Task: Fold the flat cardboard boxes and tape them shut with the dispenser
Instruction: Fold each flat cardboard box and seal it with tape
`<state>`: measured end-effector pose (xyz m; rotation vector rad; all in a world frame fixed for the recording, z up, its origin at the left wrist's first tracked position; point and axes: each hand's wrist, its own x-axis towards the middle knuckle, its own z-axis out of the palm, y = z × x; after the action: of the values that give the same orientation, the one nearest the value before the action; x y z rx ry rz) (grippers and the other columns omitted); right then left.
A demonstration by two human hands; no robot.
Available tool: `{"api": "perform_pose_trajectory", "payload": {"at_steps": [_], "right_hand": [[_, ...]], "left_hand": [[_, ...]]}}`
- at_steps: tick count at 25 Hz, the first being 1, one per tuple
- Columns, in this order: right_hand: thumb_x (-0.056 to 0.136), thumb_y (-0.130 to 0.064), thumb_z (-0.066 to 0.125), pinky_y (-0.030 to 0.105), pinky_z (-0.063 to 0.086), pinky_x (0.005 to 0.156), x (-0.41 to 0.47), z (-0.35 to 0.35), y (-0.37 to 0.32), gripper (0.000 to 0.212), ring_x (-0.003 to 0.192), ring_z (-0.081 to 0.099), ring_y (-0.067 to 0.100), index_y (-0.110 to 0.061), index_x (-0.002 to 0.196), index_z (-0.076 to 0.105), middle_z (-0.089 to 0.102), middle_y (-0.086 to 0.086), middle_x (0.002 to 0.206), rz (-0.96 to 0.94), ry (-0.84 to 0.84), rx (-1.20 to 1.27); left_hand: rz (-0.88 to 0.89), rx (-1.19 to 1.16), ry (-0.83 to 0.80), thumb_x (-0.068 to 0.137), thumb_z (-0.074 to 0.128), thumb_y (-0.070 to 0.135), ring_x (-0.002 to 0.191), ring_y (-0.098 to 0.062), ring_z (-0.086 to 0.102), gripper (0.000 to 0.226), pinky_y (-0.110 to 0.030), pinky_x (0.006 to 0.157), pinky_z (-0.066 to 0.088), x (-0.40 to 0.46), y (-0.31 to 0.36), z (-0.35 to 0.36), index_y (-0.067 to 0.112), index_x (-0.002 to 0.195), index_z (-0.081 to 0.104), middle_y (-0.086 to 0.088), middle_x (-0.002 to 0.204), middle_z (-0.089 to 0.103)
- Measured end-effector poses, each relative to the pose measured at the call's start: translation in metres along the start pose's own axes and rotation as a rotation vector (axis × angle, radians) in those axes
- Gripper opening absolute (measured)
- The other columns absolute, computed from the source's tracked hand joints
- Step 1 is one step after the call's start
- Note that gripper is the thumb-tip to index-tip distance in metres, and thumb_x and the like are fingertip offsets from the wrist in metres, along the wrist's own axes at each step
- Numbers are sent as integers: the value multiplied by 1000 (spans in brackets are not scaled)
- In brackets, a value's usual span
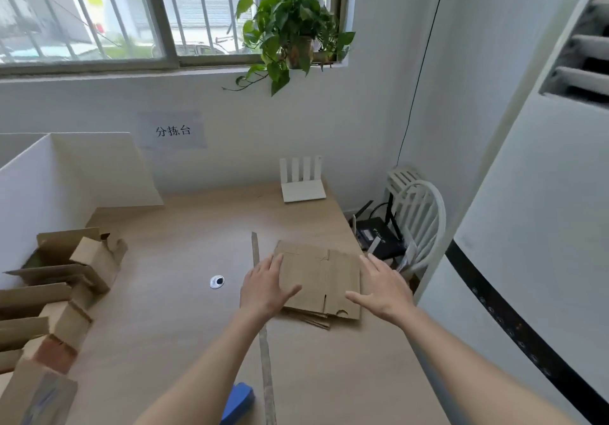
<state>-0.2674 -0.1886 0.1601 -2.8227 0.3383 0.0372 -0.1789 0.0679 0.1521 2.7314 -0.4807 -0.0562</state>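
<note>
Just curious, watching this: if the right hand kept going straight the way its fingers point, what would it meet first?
Most likely the stack of flat cardboard boxes. The right hand, open, points forward and slightly left over the stack's right edge; whether it already touches is unclear. Beyond lies bare table.

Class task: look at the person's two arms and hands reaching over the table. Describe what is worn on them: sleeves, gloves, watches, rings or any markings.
Both forearms are bare as far as the picture shows; no sleeve comes into view. The left hand and the right hand wear no gloves. No watch, bracelet or band shows at either wrist, and no ring or marking can be made out on the fingers.
</note>
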Motion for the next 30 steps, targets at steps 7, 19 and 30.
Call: {"api": "perform_pose_trajectory", "payload": {"at_steps": [7, 19, 30], "right_hand": [[80, -78, 59, 44, 37, 114, 126, 78, 34, 105, 151, 27, 26, -32, 161, 11, 11, 0, 170, 155, -234, 70], [61, -82, 74, 54, 23, 122, 238, 233, 89, 142, 157, 4, 26, -35, 158, -18, -9, 2, 170, 529, -399, 405], [48, -82, 82, 50, 22, 124, 217, 207, 78, 146, 155, 10, 16, -46, 157, -8, 4, -8, 169, 422, -303, 780]], "left_hand": [[-131, -51, -144, 88, 54, 71, 151, -22, 25, 93, -39, 119, 30, 126, -50, 92, 24, 160, 17, -2, 166, 23], [-397, -134, -351, 78, 70, 68, 150, -29, 24, 111, -43, 120, 29, 235, -123, 236, 23, 160, 11, -11, 165, 17], [-513, -384, -101, 60, 86, 62, 139, -23, 43, 114, -46, 107, 44, 193, -95, 215, 37, 154, 29, 1, 157, 30]]}}
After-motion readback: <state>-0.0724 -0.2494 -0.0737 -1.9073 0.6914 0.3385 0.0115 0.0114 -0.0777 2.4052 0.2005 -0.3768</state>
